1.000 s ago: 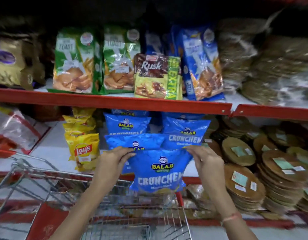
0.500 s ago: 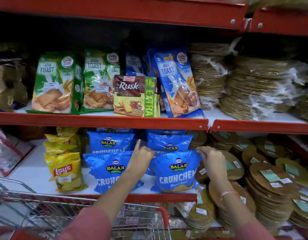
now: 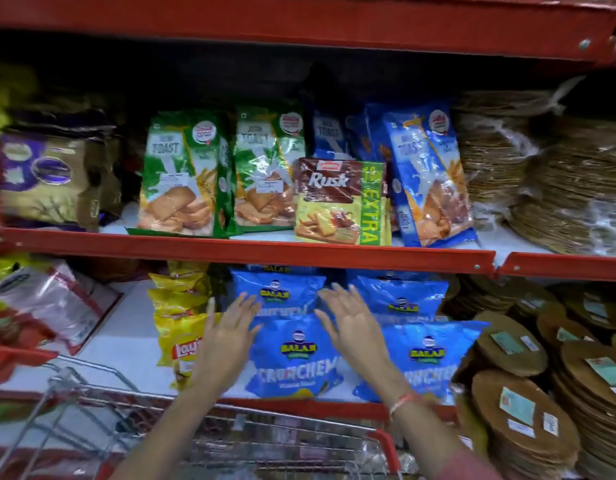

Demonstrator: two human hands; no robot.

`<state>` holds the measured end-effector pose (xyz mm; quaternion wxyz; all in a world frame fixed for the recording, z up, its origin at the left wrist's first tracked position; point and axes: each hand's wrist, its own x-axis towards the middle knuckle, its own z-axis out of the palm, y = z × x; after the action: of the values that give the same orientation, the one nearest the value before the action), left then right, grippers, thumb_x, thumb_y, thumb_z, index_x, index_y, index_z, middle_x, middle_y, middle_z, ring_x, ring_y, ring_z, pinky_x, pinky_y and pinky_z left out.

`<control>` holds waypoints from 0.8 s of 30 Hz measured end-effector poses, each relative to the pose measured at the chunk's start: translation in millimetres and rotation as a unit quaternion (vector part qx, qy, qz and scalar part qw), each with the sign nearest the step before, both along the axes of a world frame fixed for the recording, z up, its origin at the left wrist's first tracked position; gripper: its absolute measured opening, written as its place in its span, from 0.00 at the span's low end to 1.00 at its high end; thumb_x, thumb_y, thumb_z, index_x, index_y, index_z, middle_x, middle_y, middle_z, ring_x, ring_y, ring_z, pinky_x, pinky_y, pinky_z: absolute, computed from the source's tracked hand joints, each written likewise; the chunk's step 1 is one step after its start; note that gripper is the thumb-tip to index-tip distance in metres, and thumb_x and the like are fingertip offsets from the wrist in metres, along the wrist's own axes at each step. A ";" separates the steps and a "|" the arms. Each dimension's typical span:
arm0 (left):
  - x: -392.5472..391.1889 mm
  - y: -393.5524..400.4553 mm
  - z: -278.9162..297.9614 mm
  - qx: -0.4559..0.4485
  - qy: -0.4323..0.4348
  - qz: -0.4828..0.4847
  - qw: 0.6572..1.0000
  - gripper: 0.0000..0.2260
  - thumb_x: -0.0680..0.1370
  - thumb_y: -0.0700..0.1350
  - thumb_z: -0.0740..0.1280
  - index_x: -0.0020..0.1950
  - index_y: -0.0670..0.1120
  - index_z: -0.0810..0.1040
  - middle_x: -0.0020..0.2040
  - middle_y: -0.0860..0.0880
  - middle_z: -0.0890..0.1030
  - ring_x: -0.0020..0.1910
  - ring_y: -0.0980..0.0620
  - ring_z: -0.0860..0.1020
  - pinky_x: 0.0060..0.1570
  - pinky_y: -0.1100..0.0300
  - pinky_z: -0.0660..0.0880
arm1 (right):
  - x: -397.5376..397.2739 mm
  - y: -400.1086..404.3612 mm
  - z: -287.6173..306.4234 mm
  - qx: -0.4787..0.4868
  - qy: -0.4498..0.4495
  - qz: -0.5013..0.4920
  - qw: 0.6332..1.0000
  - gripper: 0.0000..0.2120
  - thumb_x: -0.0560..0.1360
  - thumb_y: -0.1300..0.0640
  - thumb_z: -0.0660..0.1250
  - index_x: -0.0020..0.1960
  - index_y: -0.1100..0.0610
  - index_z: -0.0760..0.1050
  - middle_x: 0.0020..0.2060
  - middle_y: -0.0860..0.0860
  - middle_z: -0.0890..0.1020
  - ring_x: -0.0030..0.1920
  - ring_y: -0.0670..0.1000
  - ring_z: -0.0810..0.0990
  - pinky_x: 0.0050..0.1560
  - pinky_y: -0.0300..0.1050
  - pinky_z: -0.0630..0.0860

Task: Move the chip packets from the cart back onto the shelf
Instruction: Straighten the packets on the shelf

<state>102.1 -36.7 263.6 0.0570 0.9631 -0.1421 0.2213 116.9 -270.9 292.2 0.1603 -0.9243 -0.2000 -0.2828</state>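
Several blue Balaji Crunchem chip packets stand on the lower shelf (image 3: 126, 344). One front packet (image 3: 296, 358) stands between my hands; another (image 3: 427, 358) stands to its right, with more blue packets (image 3: 277, 289) behind. My left hand (image 3: 227, 336) is spread with fingers apart at the left edge of the front packet. My right hand (image 3: 353, 327) is spread too, over the gap between the two front packets. Neither hand holds anything. The wire cart (image 3: 265, 441) with a red rim is below, and I cannot make out what lies in it.
Yellow Lay's packets (image 3: 182, 337) stand left of the blue ones. Stacks of round wrapped flatbreads (image 3: 514, 344) fill the right side. The upper shelf (image 3: 251, 249) carries green and blue toast packs and a Rusk pack (image 3: 341, 202). Clear bags (image 3: 47, 303) lie at the far left.
I carried a blue packet from above the cart to the shelf front, set it down at the right, and both hands have let go and shifted left with fingers spread.
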 end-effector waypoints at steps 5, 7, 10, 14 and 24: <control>4.7 108.9 -6.0 -0.018 -0.043 0.094 0.994 0.13 0.76 0.42 0.62 0.59 0.42 0.74 0.58 0.41 0.81 0.61 0.47 0.75 0.66 0.33 0.55 | 20.8 130.6 -3.9 -0.092 0.004 0.050 0.995 0.14 0.73 0.52 0.56 0.51 0.54 0.78 0.44 0.49 0.85 0.54 0.50 0.81 0.66 0.46 0.65; 14.9 135.3 -7.9 0.011 -0.013 0.121 0.993 0.22 0.64 0.32 0.75 0.56 0.40 0.76 0.52 0.39 0.83 0.54 0.43 0.81 0.58 0.25 0.63 | 26.9 170.7 -4.4 -0.179 0.063 0.031 0.981 0.14 0.69 0.54 0.57 0.45 0.51 0.81 0.38 0.46 0.86 0.49 0.46 0.82 0.62 0.43 0.72; 28.6 156.0 -13.0 0.063 0.058 0.144 0.986 0.23 0.56 0.29 0.77 0.48 0.41 0.80 0.42 0.40 0.85 0.47 0.42 0.83 0.55 0.23 0.61 | 33.9 207.8 -5.0 -0.277 0.134 -0.038 0.951 0.13 0.67 0.59 0.57 0.38 0.52 0.81 0.33 0.48 0.85 0.45 0.48 0.82 0.67 0.49 0.67; 41.7 170.7 -8.7 0.098 0.117 0.119 0.981 0.16 0.55 0.28 0.76 0.37 0.42 0.80 0.29 0.42 0.82 0.31 0.42 0.82 0.61 0.28 0.63 | 34.4 224.1 -3.0 -0.334 0.138 -0.088 0.928 0.07 0.60 0.59 0.73 0.26 0.54 0.79 0.20 0.49 0.80 0.29 0.49 0.80 0.70 0.57 0.63; 67.0 229.5 -14.3 0.117 0.101 0.085 0.984 0.13 0.60 0.29 0.75 0.37 0.45 0.80 0.29 0.47 0.82 0.30 0.46 0.81 0.68 0.42 0.57 | 33.3 265.1 -7.9 -0.334 0.107 -0.062 0.935 0.26 0.59 0.62 0.74 0.19 0.56 0.55 0.17 0.49 0.77 0.23 0.49 0.78 0.71 0.58 0.60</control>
<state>169.1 192.8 249.4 -0.0605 0.9891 -0.0784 0.1093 150.2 -5.8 284.3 -0.1550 -0.9599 -0.2065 -0.1090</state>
